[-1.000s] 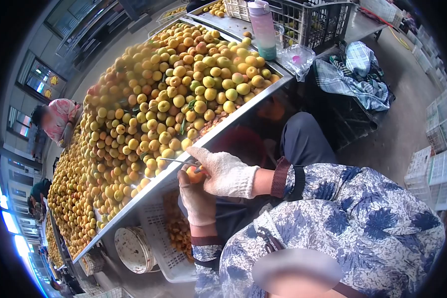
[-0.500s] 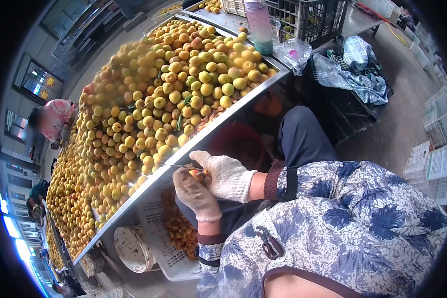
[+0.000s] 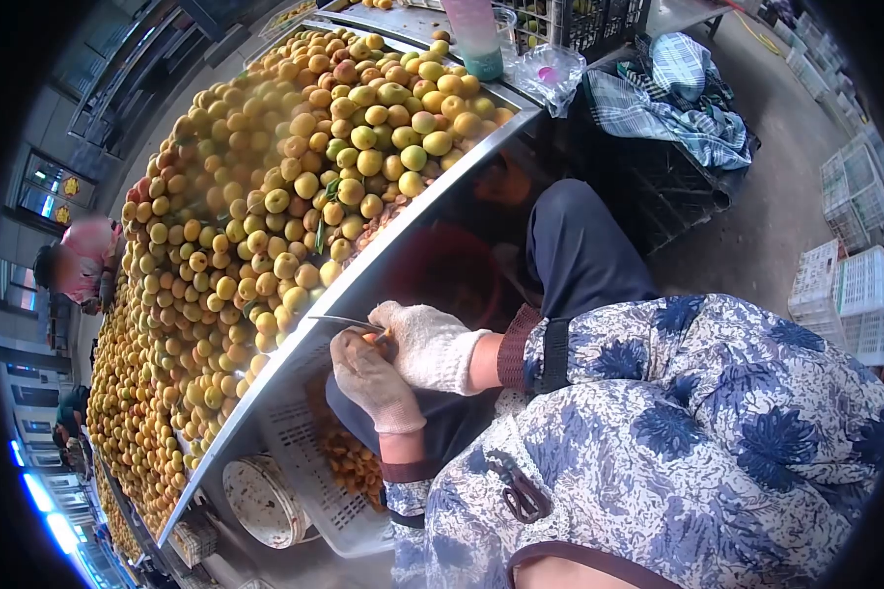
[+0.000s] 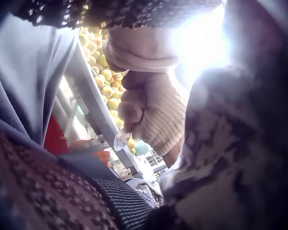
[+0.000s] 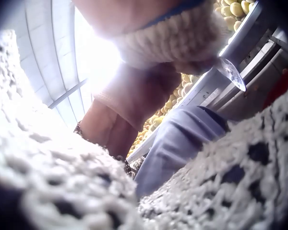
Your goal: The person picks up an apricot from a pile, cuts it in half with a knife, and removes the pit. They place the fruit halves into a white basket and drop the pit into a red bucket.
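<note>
Heaped yellow fruit (image 3: 295, 187) covers the metal bench (image 3: 363, 280). Just off its near edge, the gloved left hand (image 3: 368, 378) curls round an orange fruit (image 3: 377, 338); the gloved right hand (image 3: 424, 344) grips a thin blade (image 3: 342, 320) against it.

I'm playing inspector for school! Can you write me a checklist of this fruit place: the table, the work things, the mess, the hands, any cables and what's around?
Surface: metal table heaped with yellow fruit.
Job's things: one fruit between both hands; thin knife at it.
Clutter: bottle, plastic bag, cloth.
Grippers: gloved left hand holds the fruit; gloved right hand holds the knife.
Cables: nothing seen.
Surroundings: white basket with pieces under the table, crates on the floor, another person far off.
</note>
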The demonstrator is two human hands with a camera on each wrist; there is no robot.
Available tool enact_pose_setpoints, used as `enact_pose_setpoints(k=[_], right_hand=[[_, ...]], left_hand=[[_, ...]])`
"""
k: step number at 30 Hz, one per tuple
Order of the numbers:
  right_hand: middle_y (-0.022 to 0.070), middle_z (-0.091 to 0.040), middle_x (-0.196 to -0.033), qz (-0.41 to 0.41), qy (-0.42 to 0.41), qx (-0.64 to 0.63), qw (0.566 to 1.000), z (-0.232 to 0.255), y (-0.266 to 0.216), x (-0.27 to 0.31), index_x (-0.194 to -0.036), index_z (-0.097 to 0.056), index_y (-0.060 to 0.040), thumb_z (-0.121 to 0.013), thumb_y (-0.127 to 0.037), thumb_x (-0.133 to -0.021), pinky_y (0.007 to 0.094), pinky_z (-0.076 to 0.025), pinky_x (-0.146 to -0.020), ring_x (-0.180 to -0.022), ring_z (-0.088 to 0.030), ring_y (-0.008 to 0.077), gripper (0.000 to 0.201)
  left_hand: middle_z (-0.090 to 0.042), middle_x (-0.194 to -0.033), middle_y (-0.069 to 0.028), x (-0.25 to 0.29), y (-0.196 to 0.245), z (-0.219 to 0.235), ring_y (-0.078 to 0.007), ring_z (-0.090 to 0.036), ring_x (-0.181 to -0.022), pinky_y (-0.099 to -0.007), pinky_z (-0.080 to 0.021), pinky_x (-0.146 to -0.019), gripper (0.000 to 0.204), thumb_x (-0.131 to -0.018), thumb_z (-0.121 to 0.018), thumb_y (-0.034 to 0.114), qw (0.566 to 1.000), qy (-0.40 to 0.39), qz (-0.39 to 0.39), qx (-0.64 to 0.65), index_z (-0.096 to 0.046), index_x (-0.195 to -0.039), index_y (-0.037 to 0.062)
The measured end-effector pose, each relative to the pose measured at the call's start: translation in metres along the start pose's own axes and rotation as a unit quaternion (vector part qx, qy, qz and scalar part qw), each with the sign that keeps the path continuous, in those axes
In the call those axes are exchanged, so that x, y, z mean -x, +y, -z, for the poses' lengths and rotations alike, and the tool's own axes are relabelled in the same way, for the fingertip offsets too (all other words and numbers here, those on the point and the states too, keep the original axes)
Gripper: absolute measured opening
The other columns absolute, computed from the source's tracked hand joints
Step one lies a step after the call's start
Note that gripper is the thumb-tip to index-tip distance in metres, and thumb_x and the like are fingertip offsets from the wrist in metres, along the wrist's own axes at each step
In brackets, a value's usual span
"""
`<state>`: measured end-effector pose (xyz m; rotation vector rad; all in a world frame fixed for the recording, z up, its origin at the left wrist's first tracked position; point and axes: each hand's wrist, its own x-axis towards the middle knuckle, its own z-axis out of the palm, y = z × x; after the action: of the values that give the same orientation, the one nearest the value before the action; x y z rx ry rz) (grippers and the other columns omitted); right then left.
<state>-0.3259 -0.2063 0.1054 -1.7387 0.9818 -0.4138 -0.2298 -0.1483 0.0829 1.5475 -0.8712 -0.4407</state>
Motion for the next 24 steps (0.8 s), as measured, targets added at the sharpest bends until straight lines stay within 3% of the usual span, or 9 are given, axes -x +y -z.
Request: enact_pose_setpoints(k=[7,9,12,13,14,18,20,21,24], right_hand=[[0.0186,-0.069,-0.086,0.034,-0.002,-0.033,0.999,-0.002,0.014,-0.009,-0.105,-0.063,-0.0035,-0.065,-0.016,-0.083,0.036,-0.053,-0.068,-0.078,-0.069,0.032,0.025],[0.011,-0.062,-0.069,-0.157,-0.182,-0.19,0.952,0.026,-0.012,0.003,-0.096,-0.061,-0.0044,-0.064,-0.009,-0.078,0.033,-0.043,-0.043,-0.049,-0.056,0.0218,0.018],[0.0015,-0.045,-0.055,-0.202,-0.305,-0.31,0.877,0.035,0.002,-0.001,-0.081,-0.056,-0.009,-0.062,-0.004,-0.075,0.0304,-0.034,-0.035,-0.04,-0.042,0.0149,0.01],[0.0011,-0.043,-0.051,-0.196,-0.272,-0.351,0.874,0.028,0.002,0.002,-0.082,-0.055,-0.0089,-0.061,-0.002,-0.073,0.0281,-0.024,-0.03,-0.034,-0.034,0.0112,0.013],[0.0011,-0.043,-0.051,-0.194,-0.276,-0.351,0.874,0.025,0.003,0.003,-0.082,-0.055,-0.0089,-0.061,-0.002,-0.073,0.0281,-0.024,-0.03,-0.034,-0.034,0.0112,0.013],[0.0107,-0.06,-0.069,-0.112,-0.145,-0.291,0.939,0.012,0.001,0.001,-0.097,-0.057,-0.0028,-0.063,-0.006,-0.075,0.0389,-0.046,-0.046,-0.053,-0.059,0.026,0.022],[0.0219,-0.068,-0.091,0.092,0.08,-0.065,0.99,-0.012,0.027,-0.011,-0.108,-0.054,0.0001,-0.062,-0.012,-0.08,0.0466,-0.053,-0.072,-0.086,-0.067,0.0401,0.032],[0.029,-0.066,-0.102,0.032,0.012,-0.027,0.999,0.006,0.007,-0.001,-0.121,-0.049,0.0009,-0.059,-0.017,-0.084,0.0493,-0.049,-0.086,-0.104,-0.062,0.044,0.042],[0.0275,-0.067,-0.099,0.029,0.006,0.016,0.999,0.011,0.001,0.005,-0.127,-0.044,0.0002,-0.057,-0.017,-0.086,0.0501,-0.05,-0.084,-0.1,-0.063,0.0438,0.046]], left_hand=[[-0.054,-0.076,-0.0038,-0.005,0.002,-0.003,-0.0117,-0.053,-0.072,-0.0266,-0.045,-0.066,0.038,-0.103,-0.039,0.03,0.998,-0.042,-0.02,-0.039,-0.053,-0.082,0.002],[-0.054,-0.075,-0.0041,-0.006,0.001,-0.004,-0.0125,-0.053,-0.072,-0.0271,-0.045,-0.066,0.039,-0.103,-0.038,0.03,0.999,-0.033,0.003,-0.023,-0.053,-0.08,0.0021],[-0.062,-0.085,-0.0111,-0.015,-0.02,0.002,-0.0219,-0.059,-0.073,-0.0349,-0.049,-0.067,0.043,-0.104,-0.035,0.036,0.997,-0.05,0.045,-0.038,-0.053,-0.086,0.0015],[-0.063,-0.088,-0.0098,-0.019,-0.024,0.0,-0.0216,-0.061,-0.075,-0.0344,-0.051,-0.069,0.046,-0.104,-0.034,0.041,0.98,-0.001,0.139,0.14,-0.055,-0.091,0.0021],[-0.064,-0.091,-0.0085,-0.021,-0.026,0.0,-0.0212,-0.062,-0.078,-0.0338,-0.053,-0.072,0.049,-0.104,-0.034,0.045,0.921,0.048,0.227,0.313,-0.057,-0.096,0.0027],[-0.063,-0.099,-0.0086,-0.015,0.003,-0.003,-0.0199,-0.064,-0.088,-0.0318,-0.055,-0.079,0.057,-0.104,-0.029,0.052,0.92,0.044,0.221,0.321,-0.057,-0.112,0.0026],[-0.057,-0.096,-0.0085,-0.016,0.005,-0.005,-0.0215,-0.059,-0.086,-0.0356,-0.054,-0.077,0.061,-0.103,-0.029,0.057,0.917,0.056,0.216,0.331,-0.054,-0.112,0.0022],[-0.057,-0.097,-0.0083,-0.017,-0.002,-0.004,-0.0211,-0.059,-0.085,-0.0357,-0.054,-0.077,0.061,-0.103,-0.029,0.057,0.93,0.051,0.199,0.304,-0.054,-0.113,0.0025],[-0.057,-0.099,-0.0078,-0.017,-0.007,0.001,-0.0191,-0.059,-0.084,-0.0346,-0.053,-0.076,0.06,-0.103,-0.03,0.057,0.902,0.036,0.212,0.375,-0.053,-0.114,0.0033]])
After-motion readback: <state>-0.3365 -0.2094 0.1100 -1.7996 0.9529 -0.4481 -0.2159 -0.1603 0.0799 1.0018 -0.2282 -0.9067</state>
